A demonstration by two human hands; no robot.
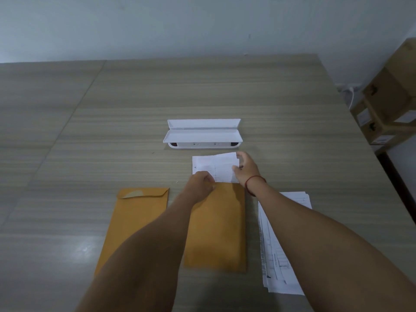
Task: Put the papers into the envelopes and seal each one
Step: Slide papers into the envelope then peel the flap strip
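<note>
On the wooden table [67, 131], far left, I see a spare envelope [135, 226] lying flat with its flap down. Next over, my left hand [201, 184] pinches the mouth of the middle envelope [217, 226], while the paper [213, 165] sticks halfway out of it. My right hand [246, 167] grips that sheet's far right corner — fingers curled on the edge. Further right lies the stack of papers [283, 255]. My worry: the top corner already looks bent, so pushing crooked could crumple the sheet or jam it against the envelope's side — the flap then won't close flat.
</note>
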